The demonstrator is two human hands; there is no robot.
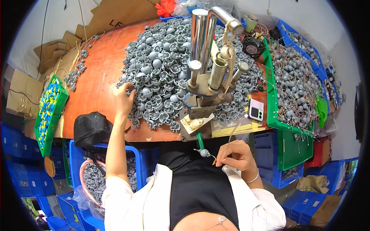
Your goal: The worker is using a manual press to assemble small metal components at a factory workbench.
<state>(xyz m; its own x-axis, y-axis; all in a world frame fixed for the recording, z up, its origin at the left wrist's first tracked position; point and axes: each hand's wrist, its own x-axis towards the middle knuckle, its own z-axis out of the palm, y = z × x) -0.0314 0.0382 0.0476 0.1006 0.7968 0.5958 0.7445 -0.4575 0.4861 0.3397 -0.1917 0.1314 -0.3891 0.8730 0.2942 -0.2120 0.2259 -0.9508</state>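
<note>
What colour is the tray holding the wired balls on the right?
Green plastic tray, best seen in the head view.

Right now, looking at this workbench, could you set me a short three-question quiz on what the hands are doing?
1. True or false: the left hand rests on the edge of the pile of grey plastic parts.
2. What does the right hand pinch? A) a thin wire B) a phone C) a black bag
3. Fill in: the tray of wired grey balls, right of the metal press, is coloured ____.

Key: 1 true; 2 A; 3 green.
</note>
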